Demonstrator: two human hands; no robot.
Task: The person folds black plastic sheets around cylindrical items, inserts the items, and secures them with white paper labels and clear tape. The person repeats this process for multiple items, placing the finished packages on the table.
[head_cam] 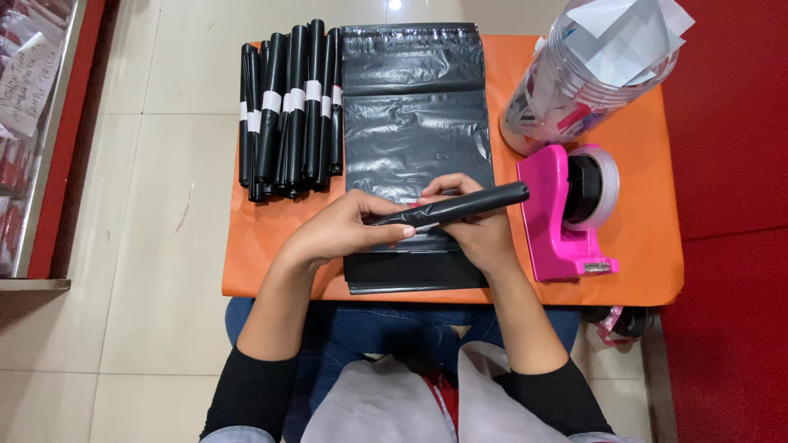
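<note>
Left hand: your left hand (341, 230) is curled around the near end of a rolled black bag (450, 207), thumb and fingertips pinching it.
Right hand: your right hand (474, 230) grips the same roll from underneath near its middle; the fingers wrap up over it, though the roll hides how tightly they close.
Rolled black bag: a tight dark tube, tilted so its far end points up and to the right, held just above the flat stack and pointing toward the tape dispenser.
Flat stack: a pile of flat black plastic bags (414, 123) lies in the middle of the orange table (263, 254), running from the far edge to the near edge, directly under both of your hands.
Finished rolls: a bundle of rolled black bags (289, 107), each banded with a white strip, lies side by side at the far left of the table, touching the stack's left edge.
Tape dispenser: a pink tape dispenser (558, 213) with a roll of clear tape stands just right of the stack, near your right hand.
Jar: a clear plastic jar (574, 78) holding white paper pieces stands behind the dispenser at the far right.
Floor: pale tiles on the left, red surface on the right.
</note>
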